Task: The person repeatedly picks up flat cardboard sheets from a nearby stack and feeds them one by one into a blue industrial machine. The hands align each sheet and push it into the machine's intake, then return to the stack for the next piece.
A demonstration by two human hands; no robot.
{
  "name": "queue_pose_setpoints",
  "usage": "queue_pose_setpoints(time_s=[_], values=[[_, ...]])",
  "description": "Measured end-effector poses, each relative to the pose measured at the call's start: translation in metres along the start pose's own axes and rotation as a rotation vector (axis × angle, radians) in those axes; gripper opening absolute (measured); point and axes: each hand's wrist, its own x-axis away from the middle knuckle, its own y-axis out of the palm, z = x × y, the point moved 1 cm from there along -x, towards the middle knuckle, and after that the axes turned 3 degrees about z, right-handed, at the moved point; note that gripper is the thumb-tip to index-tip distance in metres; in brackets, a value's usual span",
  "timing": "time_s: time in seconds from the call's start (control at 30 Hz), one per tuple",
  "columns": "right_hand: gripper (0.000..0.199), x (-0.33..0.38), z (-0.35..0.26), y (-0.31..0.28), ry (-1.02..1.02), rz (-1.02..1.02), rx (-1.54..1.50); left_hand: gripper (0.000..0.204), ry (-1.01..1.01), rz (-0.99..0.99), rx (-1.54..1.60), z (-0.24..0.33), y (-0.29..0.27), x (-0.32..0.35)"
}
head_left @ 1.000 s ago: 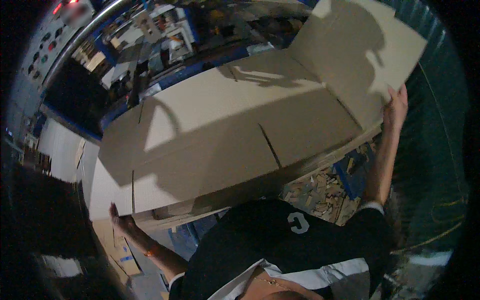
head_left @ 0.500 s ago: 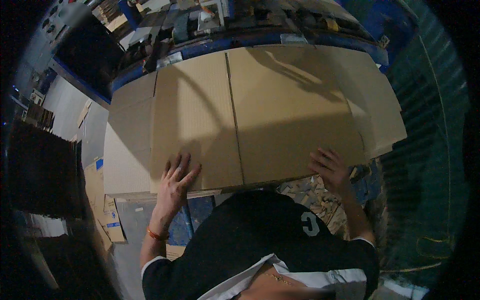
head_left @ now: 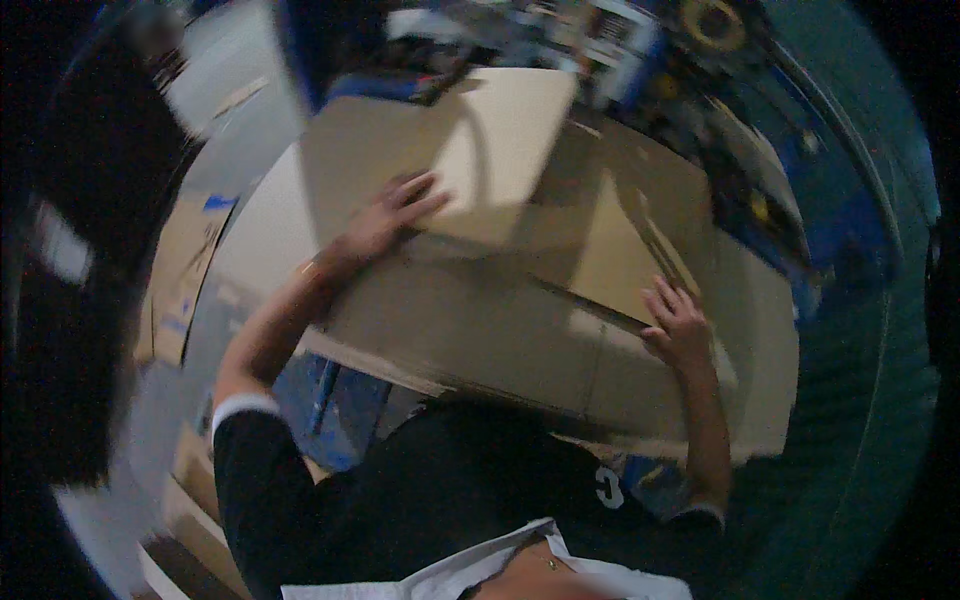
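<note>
A folded cardboard sheet [head_left: 500, 170] lies across a wider stack of flat cardboard [head_left: 470, 320], its far part reaching the machine. My left hand [head_left: 395, 210] rests on the sheet's left part, fingers stretched out and somewhat blurred. Farther right, my right hand [head_left: 680, 325] touches the sheet near its close right corner with the fingers spread. Neither hand is closed round anything. A dark crease or gap runs between the sheet's left and right panels, but motion smears its detail.
Ahead stands a blue machine [head_left: 740, 190] with metal parts and a round wheel [head_left: 712, 25]. Flat cardboard pieces [head_left: 185, 270] lie on the floor at left. A green corrugated surface [head_left: 850, 400] borders the right side. Blue framework [head_left: 335, 410] shows below the stack.
The top sheet has moved away from me toward the machine and turned, uncovering the stack's near part. My left hand has reached farther forward with it. The view has turned too.
</note>
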Motion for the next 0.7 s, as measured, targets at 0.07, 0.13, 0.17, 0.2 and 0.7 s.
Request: queue_pose_setpoints(time_s=[0.07, 0.13, 0.17, 0.2, 0.7], values=[[0.056, -0.022, 0.017, 0.003, 0.029, 0.049, -0.099, 0.06, -0.013, 0.089, 0.094, -0.013, 0.032, -0.027], [0.051, -0.041, 0.035, 0.014, 0.083, -0.023, -0.138, 0.052, 0.014, 0.158, 0.196, -0.029, 0.057, -0.05], [0.06, -0.06, 0.046, 0.015, -0.17, 0.073, -0.516, 0.051, 0.121, 0.281, 0.155, -0.034, 0.067, -0.062], [0.061, -0.06, 0.053, 0.02, -0.211, 0.127, -0.355, 0.05, 0.192, 0.356, 0.02, -0.038, 0.076, -0.074], [0.067, -0.083, 0.048, 0.076, -0.213, 0.16, -0.114, 0.074, -0.892, 0.939, -0.14, -0.006, 0.039, 0.046]])
